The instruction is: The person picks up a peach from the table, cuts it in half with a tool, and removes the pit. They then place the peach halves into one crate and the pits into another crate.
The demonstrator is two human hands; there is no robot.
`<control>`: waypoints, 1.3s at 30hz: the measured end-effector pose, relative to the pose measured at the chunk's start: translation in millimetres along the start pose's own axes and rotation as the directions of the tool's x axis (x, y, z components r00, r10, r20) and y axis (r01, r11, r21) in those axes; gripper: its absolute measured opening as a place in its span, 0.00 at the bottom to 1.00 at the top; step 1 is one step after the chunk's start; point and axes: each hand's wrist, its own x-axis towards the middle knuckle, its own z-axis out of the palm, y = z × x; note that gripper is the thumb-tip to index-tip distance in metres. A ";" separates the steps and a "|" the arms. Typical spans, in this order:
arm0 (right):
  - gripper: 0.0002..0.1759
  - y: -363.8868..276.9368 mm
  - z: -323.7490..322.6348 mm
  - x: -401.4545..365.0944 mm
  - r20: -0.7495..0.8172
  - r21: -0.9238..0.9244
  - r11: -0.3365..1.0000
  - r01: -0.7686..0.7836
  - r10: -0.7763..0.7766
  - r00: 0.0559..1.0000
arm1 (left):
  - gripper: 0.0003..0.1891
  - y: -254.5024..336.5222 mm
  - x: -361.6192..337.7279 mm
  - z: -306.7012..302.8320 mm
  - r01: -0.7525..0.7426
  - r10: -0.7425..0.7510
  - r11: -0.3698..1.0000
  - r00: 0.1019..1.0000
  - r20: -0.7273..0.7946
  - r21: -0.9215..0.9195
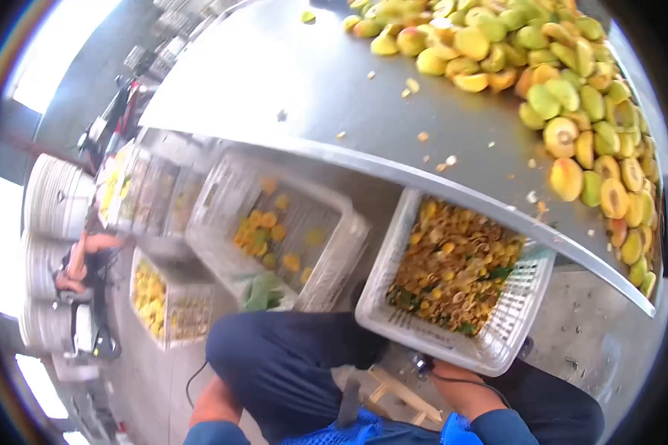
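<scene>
The forearm below my left sleeve shows at the lower left, while my left hand is hidden behind the dark-trousered knee. Low in the view, my right hand [445, 368] is at the near edge of a white basket [516, 315]; its fingers are hidden, and any grip cannot be made out. That basket holds brownish-yellow fruit scraps [453, 267] with green leaves. Above it, halved yellow-green fruits [564, 137] are heaped along the right side of a metal table [312, 89].
Left of the scrap basket stands a larger white crate [323, 285] with a few fruits and a green cloth or glove [262, 291]. Another crate [189, 320] of yellow fruit is on the floor. Part of another person [82, 259] shows at the far left. A wooden stool [404, 397] is beneath me.
</scene>
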 end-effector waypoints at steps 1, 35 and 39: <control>0.24 2.5 -4.7 -3.7 -0.015 0.017 1.000 0.006 -0.005 1.000 | 0.22 15.0 2.8 5.7 -0.061 0.061 0.998 0.998 0.012 0.033; 0.12 -78.6 -275.0 -315.5 -0.779 0.606 0.454 0.653 0.176 0.601 | 0.31 290.3 13.2 279.8 -0.200 0.324 0.943 0.369 0.871 -0.266; 0.16 -90.4 -297.7 -319.1 -0.939 0.291 0.721 0.628 0.092 0.331 | 0.26 280.9 -70.5 262.8 -0.329 0.416 0.887 0.266 0.870 -0.324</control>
